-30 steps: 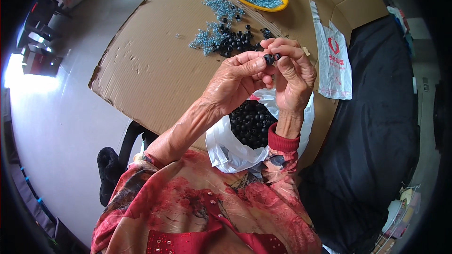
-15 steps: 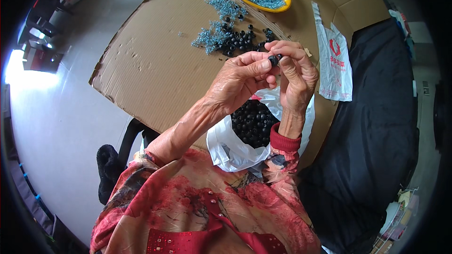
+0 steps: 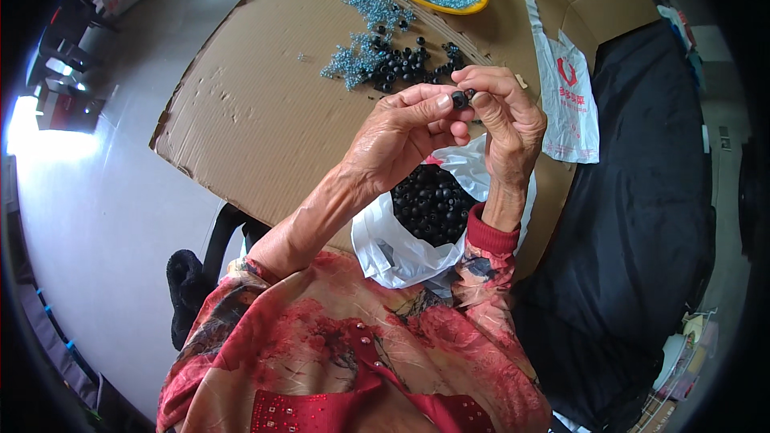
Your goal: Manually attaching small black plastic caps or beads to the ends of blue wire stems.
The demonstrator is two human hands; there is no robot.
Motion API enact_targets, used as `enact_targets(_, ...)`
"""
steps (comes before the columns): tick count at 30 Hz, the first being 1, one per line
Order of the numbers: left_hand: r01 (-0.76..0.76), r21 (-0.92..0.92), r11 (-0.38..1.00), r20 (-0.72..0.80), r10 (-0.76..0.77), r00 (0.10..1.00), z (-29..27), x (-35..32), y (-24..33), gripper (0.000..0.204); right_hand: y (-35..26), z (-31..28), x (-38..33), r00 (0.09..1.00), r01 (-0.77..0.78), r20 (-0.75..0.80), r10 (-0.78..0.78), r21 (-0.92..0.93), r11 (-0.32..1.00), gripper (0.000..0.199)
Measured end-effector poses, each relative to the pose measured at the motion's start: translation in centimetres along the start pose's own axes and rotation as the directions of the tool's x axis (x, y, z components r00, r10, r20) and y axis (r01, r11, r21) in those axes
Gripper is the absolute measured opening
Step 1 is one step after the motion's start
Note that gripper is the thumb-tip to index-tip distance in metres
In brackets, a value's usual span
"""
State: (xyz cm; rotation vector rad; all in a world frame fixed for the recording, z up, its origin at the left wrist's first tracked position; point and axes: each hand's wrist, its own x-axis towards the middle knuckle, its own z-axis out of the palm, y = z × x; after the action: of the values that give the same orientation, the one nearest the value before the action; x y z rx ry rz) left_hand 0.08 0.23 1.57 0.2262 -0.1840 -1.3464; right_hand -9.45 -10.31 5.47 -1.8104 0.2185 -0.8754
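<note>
My left hand point(image 3: 401, 128) pinches a small round black piece point(image 3: 459, 100) between thumb and fingers. Close against it, my right hand point(image 3: 509, 116) grips a tiny dark part point(image 3: 471, 95) whose kind I cannot make out. Both hands meet above the cardboard. Below them a white plastic bag point(image 3: 385, 252), full of round black pieces point(image 3: 433, 204) with holes, sits open near my body, partly behind my right wrist. Farther off lies a loose pile of black pieces point(image 3: 409, 66), beside small clear-blue pieces point(image 3: 353, 62).
A yellow oval bowl point(image 3: 484, 0) of blue pieces stands at the far edge. A flat white plastic bag with red print point(image 3: 573, 104) lies right on the cardboard sheet point(image 3: 257, 96). Black cloth point(image 3: 650, 192) covers the right side; a dark chair part point(image 3: 188, 281) is at left.
The view has shifted slightly. My hands stay together at nearly the same place, and the black piece has turned a little between my fingertips.
</note>
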Motion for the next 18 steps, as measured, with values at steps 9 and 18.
enact_targets(9,-0.008,0.001,1.000,-0.006,0.008,1.000,0.0,0.1,-0.1,0.019,-0.6,0.2,-0.3,0.995,-0.090,-0.056,0.088,-0.039,0.995,0.009)
enact_targets(18,-0.018,0.009,1.000,0.016,0.018,1.000,-0.5,0.1,-0.4,0.021,-1.2,0.5,-0.5,0.990,0.122,-0.011,-0.139,-0.417,0.901,0.020)
